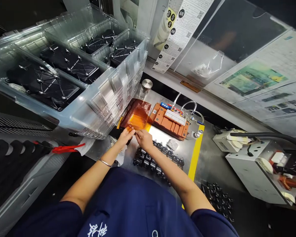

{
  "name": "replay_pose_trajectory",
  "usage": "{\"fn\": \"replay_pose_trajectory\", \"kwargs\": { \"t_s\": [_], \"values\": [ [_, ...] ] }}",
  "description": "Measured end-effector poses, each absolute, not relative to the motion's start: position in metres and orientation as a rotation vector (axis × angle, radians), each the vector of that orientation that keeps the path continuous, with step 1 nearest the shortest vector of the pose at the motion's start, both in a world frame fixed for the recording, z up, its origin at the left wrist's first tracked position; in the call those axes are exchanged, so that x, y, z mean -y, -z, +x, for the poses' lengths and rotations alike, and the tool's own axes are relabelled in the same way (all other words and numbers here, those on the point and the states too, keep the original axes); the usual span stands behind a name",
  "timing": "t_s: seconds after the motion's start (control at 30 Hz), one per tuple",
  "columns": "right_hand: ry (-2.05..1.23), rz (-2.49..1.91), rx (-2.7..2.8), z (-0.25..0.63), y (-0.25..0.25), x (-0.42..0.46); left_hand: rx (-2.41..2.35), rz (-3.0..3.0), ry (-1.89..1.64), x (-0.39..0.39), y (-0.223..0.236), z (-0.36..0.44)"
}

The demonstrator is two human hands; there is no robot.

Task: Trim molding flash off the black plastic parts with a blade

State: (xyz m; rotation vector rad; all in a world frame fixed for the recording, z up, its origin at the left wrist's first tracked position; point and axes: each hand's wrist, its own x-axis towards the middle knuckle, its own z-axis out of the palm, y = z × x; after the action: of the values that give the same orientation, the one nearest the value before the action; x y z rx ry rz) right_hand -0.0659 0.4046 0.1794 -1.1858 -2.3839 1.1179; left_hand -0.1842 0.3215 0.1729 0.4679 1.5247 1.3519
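An amber see-through plastic bag or sheet (138, 121) lies flat beside the stacked trays. My left hand (124, 137) is closed at its near edge, with thumb and fingers pinching an orange corner. My right hand (144, 139) meets it fingertip to fingertip, also pinched at that edge; what its fingers hold is too small to make out. Just right of the bag stands an orange-brown fixture block (162, 121) with a white perforated strip and clear hoses. Under my right forearm rests a row of black moulded parts (151, 161).
Stacked clear trays (113, 95) of black parts rise on the left. A metal-lidded jar (146, 86) is behind the bag. Yellow tape (196, 151) runs along the bench at right, near a white machine (251, 168). Red-handled tool (67, 148) sits at lower left.
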Motion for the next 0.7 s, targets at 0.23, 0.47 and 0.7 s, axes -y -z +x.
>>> {"fn": "replay_pose_trajectory", "kwargs": {
  "t_s": [0.23,0.47,0.7],
  "values": [
    [-1.445,-1.321,1.647,-0.063,-0.223,-0.443,-1.613,1.076,-1.405,-0.31,-0.206,-0.168],
    [-1.317,-1.056,1.659,-0.049,-0.269,-0.42,-1.474,0.784,-1.488,-0.316,-0.244,-0.164],
    [-0.542,-0.634,2.384,-0.037,-0.287,-0.398,-1.466,0.878,-1.371,-0.314,-0.265,-0.172]
  ]
}}
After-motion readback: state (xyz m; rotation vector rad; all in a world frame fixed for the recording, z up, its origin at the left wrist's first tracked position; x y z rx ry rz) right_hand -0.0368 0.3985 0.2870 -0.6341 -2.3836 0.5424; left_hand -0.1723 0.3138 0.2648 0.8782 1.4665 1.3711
